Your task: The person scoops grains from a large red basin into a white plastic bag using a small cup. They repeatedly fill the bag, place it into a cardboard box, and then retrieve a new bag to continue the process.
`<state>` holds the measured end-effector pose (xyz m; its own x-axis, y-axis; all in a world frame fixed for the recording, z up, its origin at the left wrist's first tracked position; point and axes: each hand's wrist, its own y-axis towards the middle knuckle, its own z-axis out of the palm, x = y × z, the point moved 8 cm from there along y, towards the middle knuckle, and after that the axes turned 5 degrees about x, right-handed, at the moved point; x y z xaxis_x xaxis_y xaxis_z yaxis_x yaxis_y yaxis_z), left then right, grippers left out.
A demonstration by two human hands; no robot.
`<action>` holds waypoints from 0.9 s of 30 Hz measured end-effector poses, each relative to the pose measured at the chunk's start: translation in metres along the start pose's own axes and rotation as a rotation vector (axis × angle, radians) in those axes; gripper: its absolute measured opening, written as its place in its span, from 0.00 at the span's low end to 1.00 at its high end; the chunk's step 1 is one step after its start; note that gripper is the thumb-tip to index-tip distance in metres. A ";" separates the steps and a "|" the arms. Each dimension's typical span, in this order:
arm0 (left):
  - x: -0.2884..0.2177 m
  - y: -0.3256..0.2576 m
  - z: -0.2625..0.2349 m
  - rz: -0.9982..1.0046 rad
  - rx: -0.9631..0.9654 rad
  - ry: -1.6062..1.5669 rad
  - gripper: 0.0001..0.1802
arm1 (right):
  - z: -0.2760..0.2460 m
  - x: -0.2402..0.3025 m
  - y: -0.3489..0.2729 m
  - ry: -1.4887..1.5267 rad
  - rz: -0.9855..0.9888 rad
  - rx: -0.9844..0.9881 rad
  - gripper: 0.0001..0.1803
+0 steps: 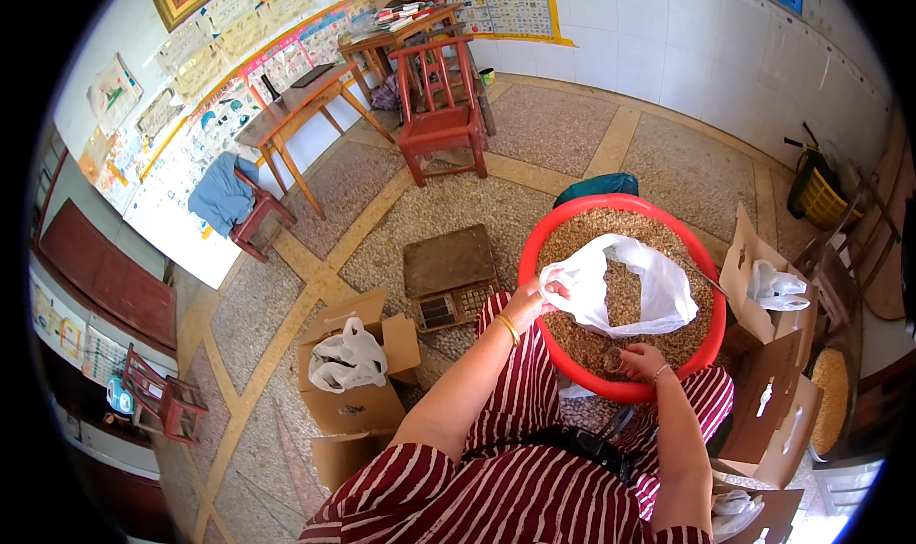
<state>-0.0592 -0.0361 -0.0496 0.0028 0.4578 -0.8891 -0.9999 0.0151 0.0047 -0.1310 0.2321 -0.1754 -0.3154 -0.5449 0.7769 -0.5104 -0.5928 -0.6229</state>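
Note:
A wide red basin (704, 248) stands before my knees, heaped with small tan nuts or grains (582, 234) whose exact kind I cannot make out. My left hand (542, 299) grips the edge of a white plastic bag (625, 250) over the basin. The bag's mouth gapes, and the tan pieces show through its loop. Low over the basin's near side, my right hand (641, 363) is closed round a small clear cup (613, 359). Whether the cup has anything in it is hard to see.
Left of me, an open cardboard box (348, 406) holds a white bag; a platform scale (448, 272) lies beyond. More open boxes (754, 267) crowd the right side, near a round tray of yellow grain (830, 401). A red chair (441, 129) and wooden table (296, 110) stand farther off.

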 end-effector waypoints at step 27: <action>-0.010 0.001 0.006 0.026 0.006 -0.002 0.32 | -0.036 0.190 -0.053 -0.845 -0.476 -0.771 0.31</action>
<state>-0.0597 -0.0353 -0.0379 -0.0231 0.4602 -0.8875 -0.9995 0.0085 0.0304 -0.1924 0.1813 0.0087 0.4994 -0.7518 0.4305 -0.8603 -0.4891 0.1438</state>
